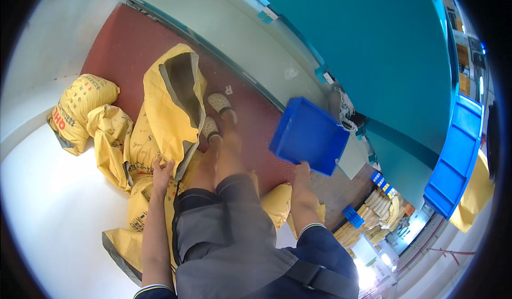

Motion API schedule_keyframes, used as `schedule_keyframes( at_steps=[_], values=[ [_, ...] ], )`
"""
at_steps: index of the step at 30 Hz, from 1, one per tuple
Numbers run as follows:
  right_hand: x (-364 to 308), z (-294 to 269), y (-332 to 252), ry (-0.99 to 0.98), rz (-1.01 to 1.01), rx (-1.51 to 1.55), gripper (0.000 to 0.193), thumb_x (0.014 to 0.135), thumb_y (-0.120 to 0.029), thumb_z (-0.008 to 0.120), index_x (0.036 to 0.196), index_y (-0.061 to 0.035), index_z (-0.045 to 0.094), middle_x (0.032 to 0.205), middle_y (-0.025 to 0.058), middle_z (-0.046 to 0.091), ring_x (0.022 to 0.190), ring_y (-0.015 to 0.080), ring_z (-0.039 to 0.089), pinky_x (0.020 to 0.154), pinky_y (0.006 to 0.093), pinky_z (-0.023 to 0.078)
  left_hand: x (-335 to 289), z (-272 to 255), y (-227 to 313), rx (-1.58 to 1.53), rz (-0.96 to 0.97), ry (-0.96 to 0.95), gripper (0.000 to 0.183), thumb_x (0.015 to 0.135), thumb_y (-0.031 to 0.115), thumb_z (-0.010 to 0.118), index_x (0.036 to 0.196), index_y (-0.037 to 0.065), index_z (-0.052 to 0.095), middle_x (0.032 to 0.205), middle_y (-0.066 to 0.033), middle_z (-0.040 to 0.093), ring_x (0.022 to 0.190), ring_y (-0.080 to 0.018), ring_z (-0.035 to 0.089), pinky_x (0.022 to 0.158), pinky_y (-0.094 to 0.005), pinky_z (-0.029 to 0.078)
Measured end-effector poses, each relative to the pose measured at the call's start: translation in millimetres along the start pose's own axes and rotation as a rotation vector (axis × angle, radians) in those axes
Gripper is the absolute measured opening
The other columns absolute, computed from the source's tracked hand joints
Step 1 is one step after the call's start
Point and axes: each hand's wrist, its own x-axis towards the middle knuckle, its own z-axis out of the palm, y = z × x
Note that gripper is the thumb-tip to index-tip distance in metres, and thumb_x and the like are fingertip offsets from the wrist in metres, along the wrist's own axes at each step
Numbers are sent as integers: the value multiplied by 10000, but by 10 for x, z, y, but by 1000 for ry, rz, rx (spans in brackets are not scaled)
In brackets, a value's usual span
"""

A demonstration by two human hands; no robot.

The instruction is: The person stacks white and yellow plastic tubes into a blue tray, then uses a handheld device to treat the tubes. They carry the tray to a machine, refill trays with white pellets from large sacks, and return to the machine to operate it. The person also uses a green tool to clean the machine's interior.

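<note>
My right hand (302,168) grips the near rim of a blue plastic bin (309,134), which is tilted so that its inside shows. No contents can be made out in the bin. Left of my legs stands a tall yellow sack (162,107) with a grey lining and its mouth gaping. My left hand (162,172) is at the near lower side of this sack, thumb and forefinger apart. Whether it touches the sack is hard to tell.
Several filled yellow sacks (85,110) lie along the white wall at the left. A teal machine housing (368,38) with a pale lower panel stands ahead. Another blue bin (458,155) is at the far right. My feet in clogs (220,103) stand on the red floor (256,118).
</note>
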Motion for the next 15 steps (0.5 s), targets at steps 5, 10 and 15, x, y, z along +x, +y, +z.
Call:
schedule_keyframes(
  at_steps=[5,10,15],
  values=[
    [318,44,855,-334,-945,-3170,422,947,-272,531,1329,-93,520,1346,99,552,1202,302,531,931,511,473,-60,81,20,-21,-107,-90,725,891,348,674,1420,11,312,984,-104,582,703,-152,550,593,-251,457],
    [707,503,994,-364,-1267,-3772,136,930,-112,551,1055,-69,585,1064,129,633,917,336,617,740,470,555,-58,279,-103,-150,-195,-76,690,916,236,660,1436,4,271,1107,-139,604,900,-181,613,691,-271,501],
    [861,606,978,-160,-1045,-3673,260,952,-208,503,1165,-66,550,1205,110,583,1062,292,558,882,448,480,87,272,-166,-715,-186,-281,565,959,326,590,1403,34,397,1372,-106,510,1232,-226,500,1021,-354,409]
  ],
)
